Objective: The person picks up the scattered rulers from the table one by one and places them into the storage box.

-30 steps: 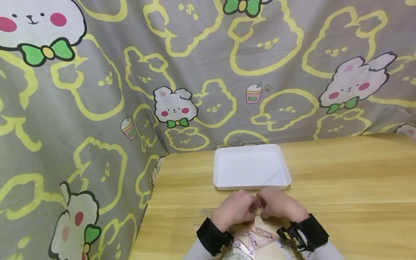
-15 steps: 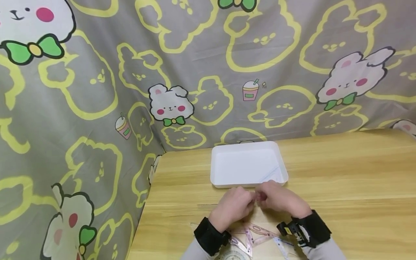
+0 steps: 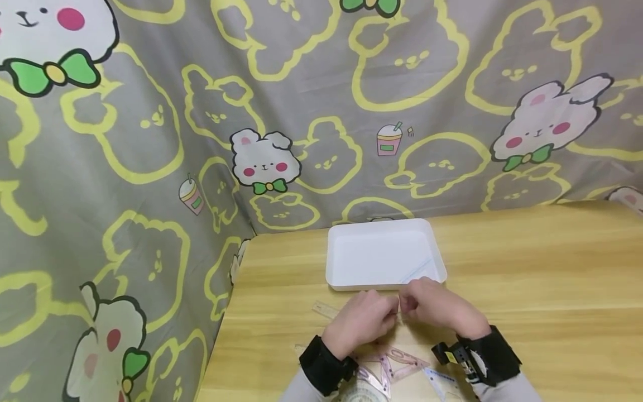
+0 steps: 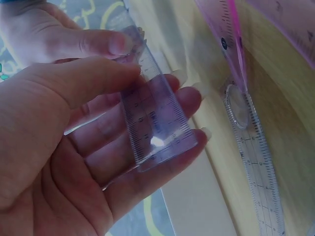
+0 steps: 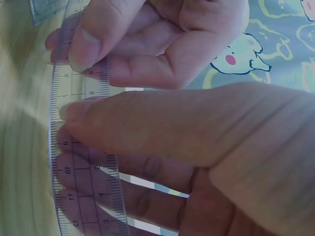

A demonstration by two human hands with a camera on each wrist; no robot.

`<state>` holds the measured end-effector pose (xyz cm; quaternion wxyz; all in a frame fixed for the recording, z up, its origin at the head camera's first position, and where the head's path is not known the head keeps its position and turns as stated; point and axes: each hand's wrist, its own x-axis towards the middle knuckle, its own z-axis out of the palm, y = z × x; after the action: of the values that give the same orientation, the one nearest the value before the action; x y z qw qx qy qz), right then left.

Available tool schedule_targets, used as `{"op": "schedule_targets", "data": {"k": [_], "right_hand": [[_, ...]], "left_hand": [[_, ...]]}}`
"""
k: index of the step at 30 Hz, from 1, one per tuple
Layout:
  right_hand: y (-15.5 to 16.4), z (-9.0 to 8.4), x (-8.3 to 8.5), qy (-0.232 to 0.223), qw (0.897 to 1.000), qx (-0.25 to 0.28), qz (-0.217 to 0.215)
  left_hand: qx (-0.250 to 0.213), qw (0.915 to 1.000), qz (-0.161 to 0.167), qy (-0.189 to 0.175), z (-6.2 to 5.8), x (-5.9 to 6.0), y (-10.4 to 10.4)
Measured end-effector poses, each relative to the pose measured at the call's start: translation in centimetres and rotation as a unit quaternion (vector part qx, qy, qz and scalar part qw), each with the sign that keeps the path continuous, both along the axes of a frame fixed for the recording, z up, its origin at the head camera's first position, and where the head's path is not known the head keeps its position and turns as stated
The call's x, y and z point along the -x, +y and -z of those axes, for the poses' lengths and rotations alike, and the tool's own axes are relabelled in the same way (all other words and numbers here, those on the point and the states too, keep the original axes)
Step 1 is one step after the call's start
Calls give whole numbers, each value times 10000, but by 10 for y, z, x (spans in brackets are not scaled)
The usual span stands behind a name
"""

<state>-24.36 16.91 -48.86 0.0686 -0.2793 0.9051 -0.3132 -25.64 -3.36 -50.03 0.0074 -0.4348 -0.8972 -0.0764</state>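
Pinching a clear ruler point(image 4: 156, 117), the left hand point(image 3: 359, 321) and right hand point(image 3: 439, 308) hold it with thumbs and fingers, low in the middle of the head view. Pink triangles point(image 3: 403, 357) and a round protractor point(image 3: 363, 392) lie at the bottom of the frame. A white tray point(image 3: 372, 257) sits just above the hands, on the wooden table point(image 3: 527, 268).

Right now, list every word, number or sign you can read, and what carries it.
"9": clear ruler, left edge in the right wrist view
"10": same edge
"11": same edge
"12": same edge
"8": opposite edge
"4": opposite edge
"3": opposite edge
Other ruler marks: too blurred or covered.
Pink set square, blue set square, protractor: too small or blurred.
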Motion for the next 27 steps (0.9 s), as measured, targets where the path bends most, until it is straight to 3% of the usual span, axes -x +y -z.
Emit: {"op": "schedule_targets", "data": {"k": [4, 10, 14, 20, 27], "right_hand": [[-2, -7, 6, 241, 9997, 44, 22], [7, -22, 14, 607, 9977, 300, -82], [15, -30, 17, 933, 9937, 492, 382], [14, -26, 16, 1363, 9851, 785, 698], [14, -6, 26, 1327, 9799, 1208, 868]], "left_hand": [[-290, 9993, 75, 239, -8, 5, -5], [-790, 9968, 24, 112, -22, 13, -15], [-1090, 9918, -125, 648, -29, 20, -20], [-1412, 9828, -363, 1133, -22, 28, -29], [-1647, 9801, -410, 1030, -2, 35, -30]]}}
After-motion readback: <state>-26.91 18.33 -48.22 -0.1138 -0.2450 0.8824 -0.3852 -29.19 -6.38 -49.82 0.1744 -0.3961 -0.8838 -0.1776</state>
